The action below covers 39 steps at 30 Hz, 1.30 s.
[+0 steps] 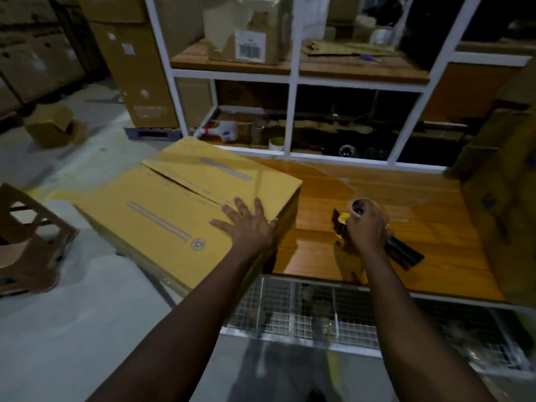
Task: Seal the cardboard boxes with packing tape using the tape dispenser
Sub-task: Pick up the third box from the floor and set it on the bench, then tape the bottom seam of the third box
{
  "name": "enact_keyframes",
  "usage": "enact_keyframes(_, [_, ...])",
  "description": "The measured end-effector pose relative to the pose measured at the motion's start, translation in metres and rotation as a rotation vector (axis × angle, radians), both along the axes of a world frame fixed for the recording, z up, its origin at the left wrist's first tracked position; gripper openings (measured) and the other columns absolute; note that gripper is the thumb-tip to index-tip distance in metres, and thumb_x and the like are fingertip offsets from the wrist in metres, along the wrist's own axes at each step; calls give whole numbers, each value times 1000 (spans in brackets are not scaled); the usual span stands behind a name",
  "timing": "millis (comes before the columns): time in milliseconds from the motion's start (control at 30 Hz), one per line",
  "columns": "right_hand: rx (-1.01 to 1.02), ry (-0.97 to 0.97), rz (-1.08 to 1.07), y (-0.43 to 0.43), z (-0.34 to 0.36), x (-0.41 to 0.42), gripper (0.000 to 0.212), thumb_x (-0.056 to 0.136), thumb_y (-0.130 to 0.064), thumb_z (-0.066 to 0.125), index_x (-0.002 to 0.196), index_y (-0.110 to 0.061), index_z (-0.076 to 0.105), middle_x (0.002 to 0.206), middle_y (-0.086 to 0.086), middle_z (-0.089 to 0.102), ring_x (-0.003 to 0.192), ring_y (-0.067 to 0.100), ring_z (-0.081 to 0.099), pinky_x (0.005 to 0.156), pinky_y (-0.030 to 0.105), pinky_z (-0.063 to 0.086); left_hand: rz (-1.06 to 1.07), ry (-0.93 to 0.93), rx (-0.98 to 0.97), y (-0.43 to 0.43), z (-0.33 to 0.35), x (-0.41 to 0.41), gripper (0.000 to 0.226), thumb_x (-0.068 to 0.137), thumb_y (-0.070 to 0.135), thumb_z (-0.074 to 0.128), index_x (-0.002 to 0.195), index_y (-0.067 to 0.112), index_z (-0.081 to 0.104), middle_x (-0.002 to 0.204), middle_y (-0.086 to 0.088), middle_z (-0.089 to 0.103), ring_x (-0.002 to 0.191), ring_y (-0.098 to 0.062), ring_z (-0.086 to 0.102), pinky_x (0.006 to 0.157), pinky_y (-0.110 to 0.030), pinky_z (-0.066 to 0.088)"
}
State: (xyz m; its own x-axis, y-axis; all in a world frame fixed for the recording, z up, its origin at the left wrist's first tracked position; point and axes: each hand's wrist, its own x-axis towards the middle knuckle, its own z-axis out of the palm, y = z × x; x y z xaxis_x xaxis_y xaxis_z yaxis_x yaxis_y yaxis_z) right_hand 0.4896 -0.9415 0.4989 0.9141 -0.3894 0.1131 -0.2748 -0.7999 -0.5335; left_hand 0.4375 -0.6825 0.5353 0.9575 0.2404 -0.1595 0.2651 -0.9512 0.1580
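Note:
A yellow-brown cardboard box (174, 204) lies on the left end of the wooden table (391, 198), overhanging its left edge. Its two top flaps are folded down, with the centre seam slightly raised at the far end. My left hand (246, 224) presses flat on the near right corner of the box top, fingers spread. To the right, my right hand (367, 224) grips the tape dispenser (403, 250), which rests on the table. Its black handle end sticks out toward me, and the tape roll is mostly hidden under my fingers.
A white-framed shelf unit (293, 76) with boxes stands behind the table. Another cardboard box (504, 198) stands at the table's right end. On the floor to the left are a cut-out carton (26, 242), a small open box (55, 126) and tall stacked cartons (136, 68). A wire rack (319, 311) runs under the table.

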Motion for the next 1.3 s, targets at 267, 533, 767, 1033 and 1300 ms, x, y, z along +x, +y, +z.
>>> enact_keyframes(267, [-135, 483, -128, -88, -47, 9, 63, 86, -49, 66, 136, -18, 42, 143, 12, 40, 135, 42, 30, 108, 64, 23, 81, -12, -40, -62, 2, 55, 75, 98, 63, 24, 157, 22, 4, 158, -31, -12, 139, -61, -13, 92, -85, -10])
enact_keyframes(533, [-270, 532, -30, -114, -54, 24, 42, 85, -35, 68, 122, -26, 50, 133, 8, 49, 125, 41, 37, 101, 63, 21, 140, -26, -54, -103, -1, 91, 74, 97, 62, 26, 157, 23, 8, 158, -33, -10, 138, -63, -14, 92, -86, -9])
enact_keyframes(767, [-334, 508, -11, -123, -64, 37, 39, 87, -34, 63, 123, -24, 49, 125, 8, 54, 119, 37, 43, 96, 58, 26, 149, -26, -65, -125, -3, 101, 75, 95, 66, 22, 157, 25, 8, 158, -31, -13, 138, -62, -16, 92, -85, -12])
enact_keyframes(1033, [-244, 328, -150, -122, -25, 44, 32, 89, -30, 61, 118, -22, 50, 127, 9, 55, 117, 37, 44, 95, 54, 29, 62, -31, -81, -96, -2, 101, 63, 98, 63, 14, 155, 36, 8, 163, -18, -10, 143, -54, -12, 99, -80, -10])
enact_keyframes(1300, [-308, 9, -192, -82, 52, 52, 35, 85, -26, 64, 117, -17, 53, 123, 10, 57, 114, 37, 47, 93, 52, 30, -35, -54, -72, -25, 1, 109, 61, 100, 60, 17, 155, 38, 5, 164, -13, -6, 146, -49, -8, 106, -77, -1])
